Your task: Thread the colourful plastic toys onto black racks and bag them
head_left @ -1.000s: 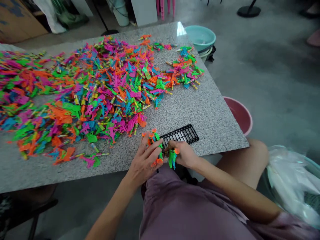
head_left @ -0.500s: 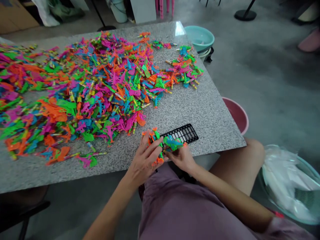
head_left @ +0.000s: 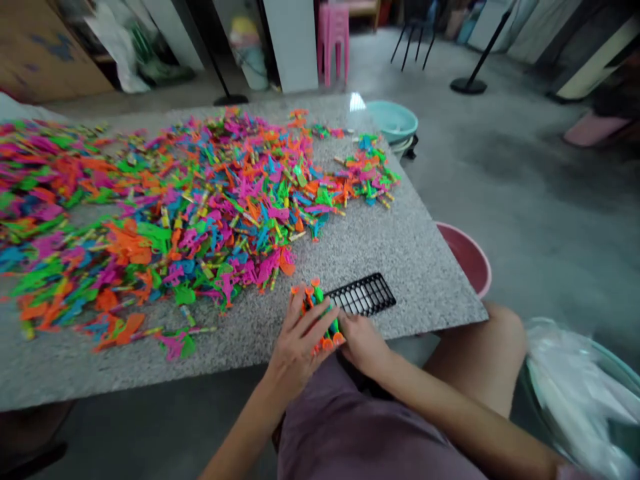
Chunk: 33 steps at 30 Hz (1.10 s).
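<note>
My left hand (head_left: 295, 337) lies over a bunch of bright plastic toys (head_left: 326, 330) with orange disc-like ends, its fingers bent around them at the table's front edge. Green, blue and orange parts show between and beside the fingers. Against the right side of this bunch, my right hand (head_left: 365, 343) is closed with its fingers curled inward; its fingertips and anything in them are hidden. Just behind both hands sits a black plastic grid (head_left: 367, 297), its left end partly covered by the left hand and the toys.
A wide heap of small pink, green, orange and blue plastic toys, pistol-like in shape (head_left: 240, 200), spreads over the speckled stone table (head_left: 400, 247). Beyond its right edge stand a teal basin (head_left: 395, 120) and a pink basin (head_left: 467, 260). A tub with clear plastic bags (head_left: 570, 373) is at lower right.
The view has tilted up, so the table sits lower. The green and blue toys seen above my right hand no longer show there; that hand is now closed beside the bunch. My left hand keeps its hold.
</note>
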{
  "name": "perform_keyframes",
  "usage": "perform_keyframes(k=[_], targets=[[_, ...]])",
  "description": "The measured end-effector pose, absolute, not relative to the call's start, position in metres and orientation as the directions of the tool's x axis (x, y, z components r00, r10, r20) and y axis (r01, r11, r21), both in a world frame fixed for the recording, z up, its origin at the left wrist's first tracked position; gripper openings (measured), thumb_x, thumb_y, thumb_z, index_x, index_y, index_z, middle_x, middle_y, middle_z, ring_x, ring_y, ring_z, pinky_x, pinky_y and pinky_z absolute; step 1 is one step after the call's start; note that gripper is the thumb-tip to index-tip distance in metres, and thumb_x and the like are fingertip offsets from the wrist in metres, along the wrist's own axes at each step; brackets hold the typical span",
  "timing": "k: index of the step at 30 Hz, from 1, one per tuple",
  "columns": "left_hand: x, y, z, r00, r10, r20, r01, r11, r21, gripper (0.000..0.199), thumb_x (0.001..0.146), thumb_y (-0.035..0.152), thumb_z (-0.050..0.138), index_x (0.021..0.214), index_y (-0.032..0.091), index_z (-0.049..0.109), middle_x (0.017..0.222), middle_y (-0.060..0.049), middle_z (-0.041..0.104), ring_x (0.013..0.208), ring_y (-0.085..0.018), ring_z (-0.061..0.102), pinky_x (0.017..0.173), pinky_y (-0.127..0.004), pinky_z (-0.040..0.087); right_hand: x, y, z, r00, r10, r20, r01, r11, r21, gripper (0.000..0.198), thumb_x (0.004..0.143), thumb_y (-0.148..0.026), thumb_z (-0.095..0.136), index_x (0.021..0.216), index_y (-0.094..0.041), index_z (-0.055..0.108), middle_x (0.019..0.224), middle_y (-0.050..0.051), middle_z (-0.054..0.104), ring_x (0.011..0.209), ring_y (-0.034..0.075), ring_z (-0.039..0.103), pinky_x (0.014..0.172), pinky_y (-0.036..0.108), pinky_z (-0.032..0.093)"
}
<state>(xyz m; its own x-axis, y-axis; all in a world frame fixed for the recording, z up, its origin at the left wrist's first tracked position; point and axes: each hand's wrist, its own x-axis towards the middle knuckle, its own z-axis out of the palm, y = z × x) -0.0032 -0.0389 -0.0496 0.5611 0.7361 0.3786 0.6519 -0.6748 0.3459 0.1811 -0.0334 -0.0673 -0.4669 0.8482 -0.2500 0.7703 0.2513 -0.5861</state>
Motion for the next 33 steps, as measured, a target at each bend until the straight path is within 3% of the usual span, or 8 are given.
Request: perform_keyframes(k=[4,6,8,12,15,21,27,33], targets=[[-0.006,-0.04,-0.049,0.576,0.718,0.391,0.653,-0.692,0.308,0.041,0.092,0.024,0.061,0.131,0.017,0.053,0.14,-0.009,0.056,0.149,-0.034,0.01,0.11,-0.058,0.042,0.206,0.036,-0.065,-0.595,0.788,-0.159,0.631,0.335,-0.7,0.025,0.075,-0.015,0.07,0.098,-0.018,0.062,0.087,0.004,0.069,0.078,0.018,0.066,0.073,0.025,0.048],[-0.007,-0.039,-0.05,0.577,0.71,0.403,0.657,-0.697,0.288,0.038,0.092,0.022,0.06,0.129,0.017,0.055,0.139,-0.008,0.057,0.149,-0.034,0.01,0.109,-0.056,0.045,0.212,0.095,-0.058,-0.294,0.956,-0.001,0.768,0.236,-0.595,0.032,0.083,-0.027,0.067,0.112,-0.016,0.059,0.1,0.009,0.067,0.087,0.021,0.065,0.079,0.031,0.049],[-0.006,-0.037,-0.051,0.567,0.709,0.419,0.668,-0.693,0.269,0.038,0.091,0.022,0.061,0.128,0.017,0.057,0.138,-0.008,0.058,0.149,-0.034,0.01,0.107,-0.055,0.047,0.208,0.151,-0.052,-0.104,0.987,0.12,0.867,0.149,-0.476,0.05,0.086,-0.033,0.066,0.13,-0.014,0.05,0.124,0.018,0.058,0.104,0.025,0.06,0.085,0.034,0.048],[-0.007,-0.036,-0.055,0.563,0.684,0.463,0.674,-0.704,0.221,0.037,0.09,0.026,0.062,0.126,0.018,0.06,0.136,-0.006,0.06,0.148,-0.035,0.014,0.103,-0.054,0.051,0.194,0.204,-0.059,-0.249,0.962,0.112,0.935,0.269,-0.231,0.029,0.096,-0.018,0.046,0.123,-0.015,0.057,0.12,0.018,0.06,0.115,0.026,0.052,0.091,0.033,0.044],[-0.009,-0.036,-0.056,0.575,0.669,0.471,0.665,-0.718,0.208,0.036,0.091,0.028,0.062,0.126,0.019,0.061,0.137,-0.005,0.059,0.148,-0.036,0.017,0.105,-0.054,0.05,0.206,0.184,-0.078,-0.33,0.934,0.137,0.92,0.351,-0.174,0.027,0.097,-0.015,0.04,0.109,-0.015,0.064,0.107,0.016,0.065,0.109,0.026,0.053,0.093,0.035,0.042],[-0.013,-0.038,-0.056,0.595,0.687,0.418,0.66,-0.714,0.234,0.042,0.09,0.026,0.063,0.131,0.018,0.056,0.14,-0.007,0.056,0.148,-0.038,0.015,0.106,-0.062,0.045,0.26,0.141,-0.086,-0.372,0.928,0.022,0.889,0.363,-0.279,0.021,0.086,-0.033,0.065,0.103,-0.021,0.069,0.093,0.007,0.068,0.086,0.022,0.063,0.077,0.032,0.047],[-0.012,-0.038,-0.052,0.586,0.709,0.391,0.67,-0.696,0.259,0.045,0.088,0.024,0.066,0.132,0.019,0.056,0.139,-0.007,0.057,0.148,-0.036,0.015,0.11,-0.061,0.041,0.247,0.194,-0.059,-0.492,0.869,0.048,0.839,0.488,-0.239,0.033,0.084,0.001,0.052,0.11,-0.015,0.065,0.115,0.014,0.065,0.102,0.022,0.061,0.078,0.026,0.044],[-0.01,-0.039,-0.047,0.581,0.719,0.383,0.662,-0.69,0.292,0.045,0.088,0.027,0.067,0.13,0.017,0.057,0.136,-0.01,0.06,0.147,-0.033,0.022,0.114,-0.058,0.036,0.265,0.181,-0.063,-0.506,0.863,-0.005,0.792,0.462,-0.4,0.018,0.081,0.003,0.053,0.086,-0.011,0.063,0.088,0.006,0.066,0.086,0.012,0.06,0.078,0.021,0.041]])
